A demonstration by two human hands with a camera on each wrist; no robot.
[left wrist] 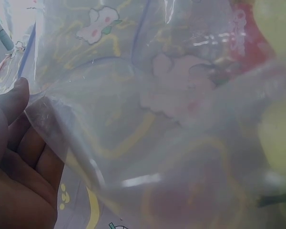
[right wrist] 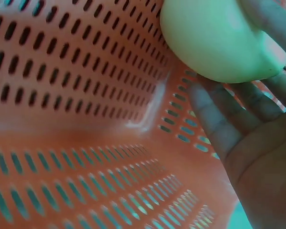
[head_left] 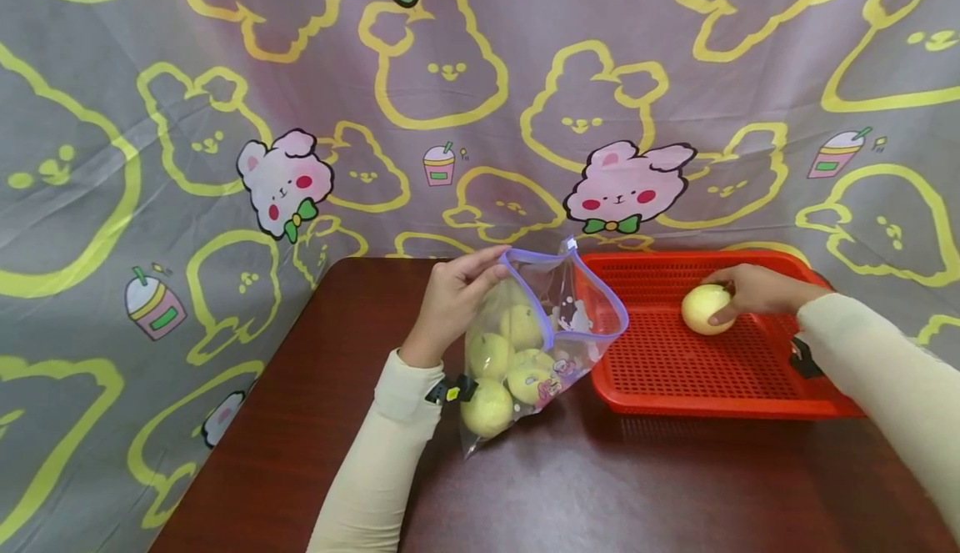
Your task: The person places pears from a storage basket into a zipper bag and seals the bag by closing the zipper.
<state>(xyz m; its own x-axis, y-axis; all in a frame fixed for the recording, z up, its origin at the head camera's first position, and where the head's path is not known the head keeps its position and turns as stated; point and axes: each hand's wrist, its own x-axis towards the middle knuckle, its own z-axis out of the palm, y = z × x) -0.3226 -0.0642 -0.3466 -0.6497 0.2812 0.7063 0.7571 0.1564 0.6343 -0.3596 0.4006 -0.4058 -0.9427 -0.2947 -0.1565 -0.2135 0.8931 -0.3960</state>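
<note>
Hands are both occupied, well apart: the left hand (head_left: 453,299) pinches a clear zip bag (head_left: 592,337) by its rim, the right hand (head_left: 750,286) grasps a roundish yellow fruit (head_left: 699,309) showing no clear long axis. That fruit, inside the red basket (head_left: 712,407), lies right of the bag's open mouth; other fruits (head_left: 487,409) sit low in the bag. The basket stands on the tabletop (head_left: 645,486).

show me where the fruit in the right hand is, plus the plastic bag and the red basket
held fruit (head_left: 702,310): head view, on its pale yellow side
plastic bag (head_left: 577,350): head view, on its clear front wall
red basket (head_left: 720,408): head view, on its front rim
</note>
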